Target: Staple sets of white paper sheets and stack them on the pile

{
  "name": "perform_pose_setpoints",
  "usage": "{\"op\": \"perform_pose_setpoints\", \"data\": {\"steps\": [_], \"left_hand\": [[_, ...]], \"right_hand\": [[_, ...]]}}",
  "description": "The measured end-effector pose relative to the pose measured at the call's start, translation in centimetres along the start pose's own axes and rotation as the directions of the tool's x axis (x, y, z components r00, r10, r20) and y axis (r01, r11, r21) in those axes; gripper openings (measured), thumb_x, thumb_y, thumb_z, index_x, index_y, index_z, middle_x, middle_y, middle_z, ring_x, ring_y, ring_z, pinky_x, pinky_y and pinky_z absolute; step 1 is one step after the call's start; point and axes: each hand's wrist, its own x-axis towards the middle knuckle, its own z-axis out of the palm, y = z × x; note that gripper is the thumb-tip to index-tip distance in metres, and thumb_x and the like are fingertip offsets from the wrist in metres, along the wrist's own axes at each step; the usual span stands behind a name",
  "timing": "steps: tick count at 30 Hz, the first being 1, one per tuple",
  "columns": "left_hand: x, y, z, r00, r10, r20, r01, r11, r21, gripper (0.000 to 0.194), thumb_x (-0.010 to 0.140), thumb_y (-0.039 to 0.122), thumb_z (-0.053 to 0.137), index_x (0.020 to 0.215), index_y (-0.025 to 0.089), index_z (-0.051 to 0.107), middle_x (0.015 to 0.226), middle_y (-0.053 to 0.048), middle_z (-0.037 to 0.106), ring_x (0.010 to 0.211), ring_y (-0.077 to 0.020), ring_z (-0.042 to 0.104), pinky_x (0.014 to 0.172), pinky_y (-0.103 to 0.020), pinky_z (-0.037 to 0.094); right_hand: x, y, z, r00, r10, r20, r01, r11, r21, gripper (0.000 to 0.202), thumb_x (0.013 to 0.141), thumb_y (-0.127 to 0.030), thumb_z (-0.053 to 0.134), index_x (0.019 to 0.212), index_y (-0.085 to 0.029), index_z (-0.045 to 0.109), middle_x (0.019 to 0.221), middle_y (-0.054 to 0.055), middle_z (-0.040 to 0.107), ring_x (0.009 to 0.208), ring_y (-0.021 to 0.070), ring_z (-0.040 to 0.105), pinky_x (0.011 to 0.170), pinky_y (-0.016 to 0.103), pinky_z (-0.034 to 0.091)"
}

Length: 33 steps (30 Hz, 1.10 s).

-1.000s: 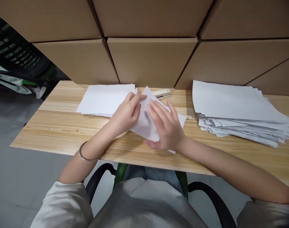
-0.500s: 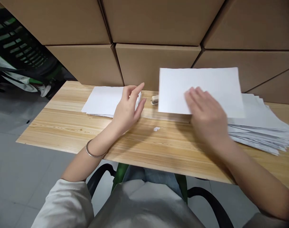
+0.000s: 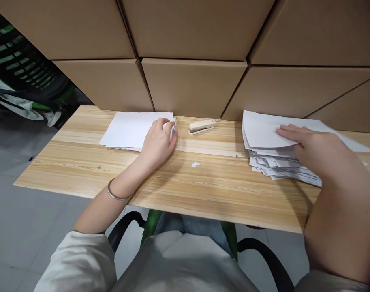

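My left hand (image 3: 159,141) rests at the right edge of a flat stack of white paper (image 3: 131,129) on the left of the wooden table (image 3: 81,162), fingers curled over the stack's corner. My right hand (image 3: 314,148) lies on a single white sheet (image 3: 264,130) that sits on top of the thick, untidy pile of white paper (image 3: 282,167) on the right. The sheet's near edge bows upward under my fingers. A beige stapler (image 3: 202,125) lies between the two stacks, touched by neither hand. A tiny white paper scrap (image 3: 195,164) lies on the bare wood in the middle.
Large cardboard boxes (image 3: 193,85) form a wall along the table's far edge. Black chair armrests (image 3: 265,253) show below the near edge. Dark green crates (image 3: 17,61) stand on the grey floor at the far left.
Both hands held a sheet at the table's middle. My right hand then carried it through the air to the right pile, and my left hand moved back to the left stack.
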Motion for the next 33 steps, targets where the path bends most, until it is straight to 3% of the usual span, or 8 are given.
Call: {"op": "perform_pose_setpoints", "data": {"steps": [10,17,21,25,27,29,31,33], "left_hand": [[-0.1,-1.0,1.1,0.997,-0.074,-0.028,0.076,0.994,0.072,0.043,0.095,0.031,0.052,0.131,0.009,0.056,0.131,-0.023,0.059,0.122,-0.0339,0.057,0.105,-0.051,0.048],[-0.1,-0.3,0.4,0.959,-0.236,0.156,0.204,0.960,0.193,0.063,0.096,0.047,0.049,0.141,0.003,0.047,0.148,-0.028,0.049,0.137,-0.0387,0.047,0.115,-0.051,0.038],[0.0,-0.1,0.2,0.946,-0.245,0.213,0.203,0.958,0.201,0.060,0.096,0.044,0.048,0.136,0.000,0.048,0.134,-0.028,0.059,0.133,-0.0383,0.050,0.112,-0.050,0.041],[0.2,-0.1,-0.4,0.941,-0.234,0.244,0.200,0.967,0.157,0.047,0.095,0.039,0.049,0.123,0.003,0.057,0.120,-0.024,0.065,0.125,-0.0370,0.056,0.108,-0.047,0.044],[0.4,-0.3,-1.0,0.926,-0.260,0.272,0.242,0.965,0.099,0.037,0.094,0.036,0.049,0.115,0.007,0.060,0.115,-0.020,0.066,0.113,-0.0332,0.062,0.101,-0.043,0.048],[0.6,-0.5,-1.7,0.909,-0.293,0.297,0.291,0.955,0.053,0.027,0.093,0.030,0.048,0.106,0.011,0.063,0.112,-0.017,0.067,0.099,-0.0285,0.065,0.093,-0.040,0.050],[0.7,-0.6,-2.4,0.912,-0.312,0.266,0.317,0.948,0.026,0.020,0.092,0.024,0.046,0.094,0.014,0.063,0.106,-0.015,0.068,0.090,-0.0252,0.065,0.087,-0.039,0.050],[0.7,-0.4,-2.9,0.939,-0.280,0.198,0.295,0.954,-0.052,0.018,0.091,0.023,0.046,0.084,0.017,0.061,0.094,-0.011,0.068,0.083,-0.0223,0.063,0.082,-0.036,0.050]], "right_hand": [[0.5,0.9,0.8,0.987,0.056,0.152,-0.056,0.998,-0.005,0.057,0.084,-0.004,0.046,0.136,-0.015,0.067,0.146,0.008,0.059,0.134,0.0280,0.057,0.111,0.039,0.042],[1.2,2.1,1.6,0.943,0.025,0.331,-0.004,0.998,-0.062,0.055,0.090,-0.036,0.043,0.137,-0.016,0.063,0.150,0.008,0.056,0.134,0.0348,0.054,0.108,0.045,0.043],[1.4,1.0,1.8,0.983,-0.019,0.180,0.033,0.997,-0.073,0.048,0.090,-0.034,0.038,0.113,-0.014,0.074,0.136,0.011,0.067,0.132,0.0315,0.057,0.122,0.051,0.028],[1.4,-2.3,1.7,0.969,-0.096,-0.228,0.087,0.995,-0.048,0.046,0.093,-0.033,0.038,0.107,-0.010,0.076,0.124,0.016,0.073,0.120,0.0277,0.065,0.124,0.049,0.024],[1.1,-4.7,1.5,0.922,-0.142,-0.361,0.159,0.987,0.018,0.043,0.097,-0.034,0.041,0.110,-0.012,0.075,0.119,0.015,0.075,0.112,0.0254,0.068,0.119,0.045,0.033],[0.5,-7.1,1.5,0.912,-0.154,-0.381,0.232,0.958,0.168,0.037,0.098,-0.033,0.044,0.106,-0.015,0.076,0.109,0.013,0.077,0.107,0.0247,0.069,0.108,0.043,0.044],[-0.2,-9.5,1.5,0.951,-0.142,-0.275,0.254,0.866,0.431,0.035,0.097,-0.036,0.047,0.099,-0.017,0.076,0.100,0.012,0.078,0.098,0.0243,0.071,0.093,0.040,0.052],[-0.7,-11.3,1.7,0.992,-0.126,0.021,0.071,0.675,0.734,0.037,0.096,-0.045,0.050,0.098,-0.018,0.076,0.097,0.012,0.078,0.083,0.0229,0.073,0.073,0.036,0.057]]}}
